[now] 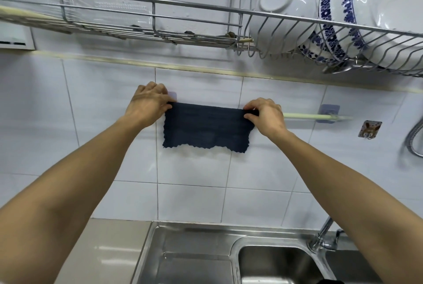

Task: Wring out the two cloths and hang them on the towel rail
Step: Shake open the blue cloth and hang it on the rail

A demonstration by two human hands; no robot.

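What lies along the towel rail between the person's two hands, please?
In the head view, the dark blue cloth hangs over the towel rail, its top edge pinched by the left hand and right hand.

A single head-worn wide-angle camera faces the tiled wall (194, 180) at arm's length, dish rack (160, 20) overhead, sink (206, 258) along the bottom edge.

One dark blue cloth (206, 128) hangs on the one towel rail (315, 116), and two hands, the left hand (148, 105) and the right hand (267, 116), pinch its top corners. Above the rail, the wire rack (206, 9) holds one plain white bowl (283, 15) and two blue-patterned bowls (343, 20) (a white plate (402, 22) is beside them). Below the rail there is one steel sink (206, 254) with one tap (322, 235).
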